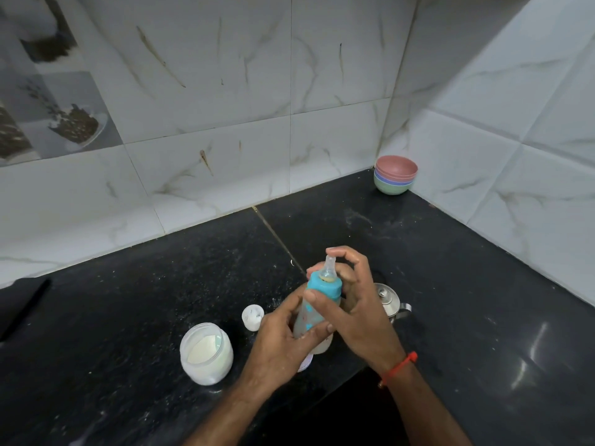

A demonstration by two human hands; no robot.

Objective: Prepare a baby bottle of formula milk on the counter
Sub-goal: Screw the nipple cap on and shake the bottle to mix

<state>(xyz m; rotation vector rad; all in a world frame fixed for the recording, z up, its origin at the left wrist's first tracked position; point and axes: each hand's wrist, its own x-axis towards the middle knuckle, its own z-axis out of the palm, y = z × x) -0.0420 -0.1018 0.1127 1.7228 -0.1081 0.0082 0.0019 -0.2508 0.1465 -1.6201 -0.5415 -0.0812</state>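
A clear baby bottle (309, 320) with a blue collar and a clear teat stands tilted over the black counter (161, 284). My left hand (283, 339) wraps its lower body from the left. My right hand (357, 304) holds it from the right, thumb on the collar and fingertips at the teat's tip. To the left an open jar of white formula powder (206, 352) sits on the counter. A small white cap (253, 317) lies between the jar and the bottle.
A steel kettle (390, 302) stands just behind my right hand. Stacked coloured bowls (395, 175) sit in the far corner against the tiled walls. A dark object (22, 307) lies at the left edge. The counter's front edge runs below my wrists.
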